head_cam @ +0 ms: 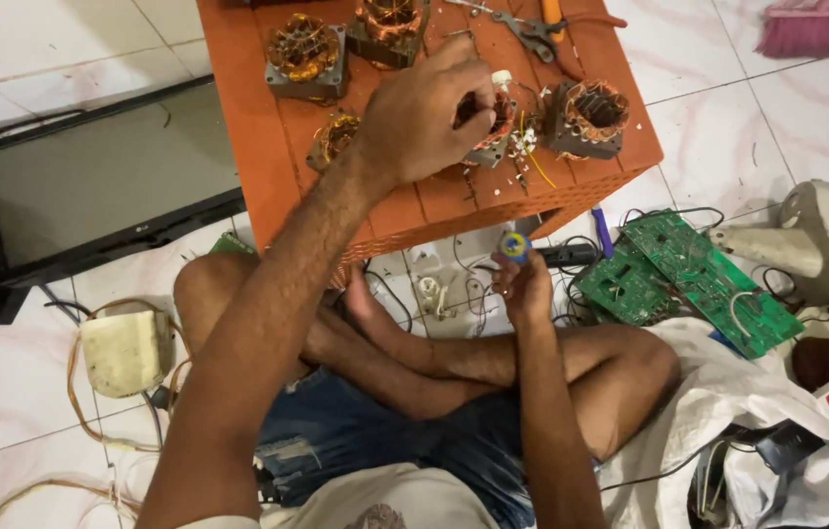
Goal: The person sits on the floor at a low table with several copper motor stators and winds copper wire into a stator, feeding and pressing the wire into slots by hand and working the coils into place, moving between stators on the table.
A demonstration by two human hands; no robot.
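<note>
— Nearest to us, our crossed legs and denim shorts [375,431] fill the bottom of the view; both forearms run up from there. What do we have in the right hand?

— Our right hand [524,284] is low, just below the bench edge, fingers pinched together on a small roll of tape [514,245], blue and yellow; the roll sits at the fingertips, above the palm.

— And the left?

— Our left hand [424,118] is up over the orange bench [268,186]; its fingers are curled onto a motor stator [495,132] with copper windings; the stator lies under the fingertips, partly hidden by the knuckles, so we cannot tell whether the grip is firm or only a touch; loose wires [527,157] trail from it on the right.

— What else is on the bench?

— Three more stators: one at the back left [307,59], one at the back centre [390,29], one just right of our left hand [588,118]; a smaller copper coil [336,137] lies by the wrist; pliers [542,34] rest at the far edge.

— And the room?

— White tiled floor; a flat screen [101,186] lies to the left; a cream box with cable [125,351] sits beside our knee; green circuit boards [689,279] lie to the right, near a grey fan base [806,245] and a white sack [728,411]; a pink broom [811,29] shows at the top right.
</note>
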